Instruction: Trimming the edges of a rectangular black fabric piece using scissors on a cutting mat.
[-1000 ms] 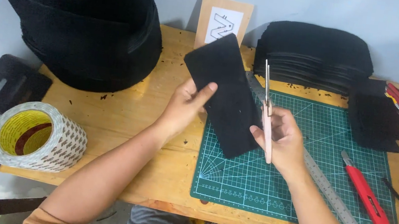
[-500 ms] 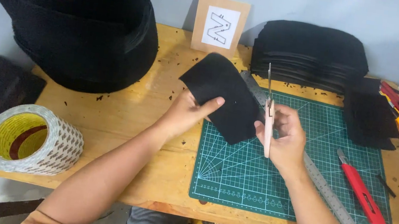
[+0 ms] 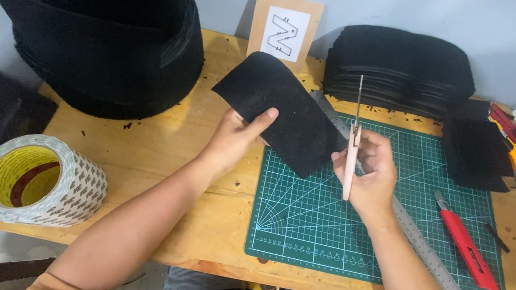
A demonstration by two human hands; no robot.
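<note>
1. Tape roll (image 3: pixel 40 180) sits at 8 o'clock on the table (image 3: pixel 163 152).
2. Left hand (image 3: pixel 235 136) pinches a black felt piece (image 3: pixel 276 110) above centre.
3. Right hand (image 3: pixel 371 174) grips closed scissors (image 3: pixel 354 135), blades toward 12 o'clock, just beside the felt.
4. Likely step: lining up a trim; next, open the blades at the felt's edge.

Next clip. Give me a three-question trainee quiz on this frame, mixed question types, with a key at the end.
1. True or false: the left hand holds the black felt piece above the table.
2. What does the right hand grip? A) red utility knife B) pink-handled scissors C) steel ruler
3. Which thing lies partly on the green cutting mat, running under the right hand?

Key
1. True.
2. B: the pink-handled scissors, blades pointing up; the red utility knife lies untouched on the mat.
3. The steel ruler.
</note>
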